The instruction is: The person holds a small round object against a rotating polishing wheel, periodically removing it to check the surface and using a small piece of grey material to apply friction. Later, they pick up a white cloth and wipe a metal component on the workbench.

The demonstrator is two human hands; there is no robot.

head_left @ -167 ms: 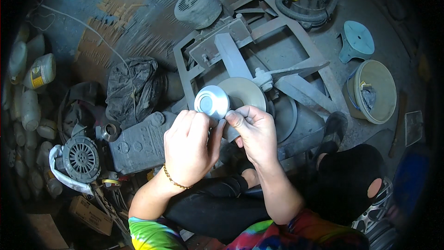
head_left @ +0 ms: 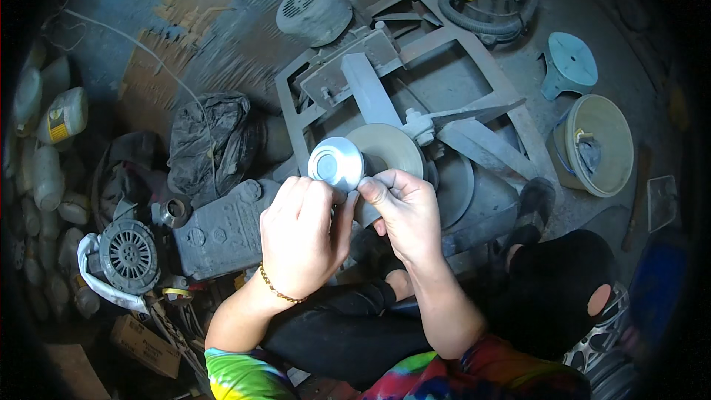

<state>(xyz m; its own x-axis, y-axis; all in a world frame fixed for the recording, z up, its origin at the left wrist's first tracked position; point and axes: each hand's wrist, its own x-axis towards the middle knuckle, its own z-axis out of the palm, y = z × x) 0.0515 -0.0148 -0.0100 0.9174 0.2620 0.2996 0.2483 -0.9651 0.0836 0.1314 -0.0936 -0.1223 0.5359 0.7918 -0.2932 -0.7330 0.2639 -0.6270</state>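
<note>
A shiny silver round metal piece [head_left: 335, 161] with a stepped, recessed centre is held up in front of a grinding wheel [head_left: 385, 144]. My left hand [head_left: 302, 226] is closed on its lower edge, the fingers curled and their tips partly hidden. From the other side my right hand [head_left: 406, 215] pinches the lower right edge between thumb and bent fingers. The piece overlaps the wheel's left side in view; whether they touch I cannot tell. The wheel sits on a dusty grey metal frame [head_left: 489, 78] with an electric motor [head_left: 315, 11].
Left of my hands lie a dusty metal housing [head_left: 218, 237], a round vented blower [head_left: 129, 255], a black bag [head_left: 211, 133] and several plastic bottles [head_left: 48, 178]. A bucket [head_left: 603, 144], blue stool [head_left: 572, 59] and hose [head_left: 481, 26] stand right. My knee [head_left: 563, 281] is close below.
The view has shifted very slightly. Both hands keep the same hold on the round metal piece.
</note>
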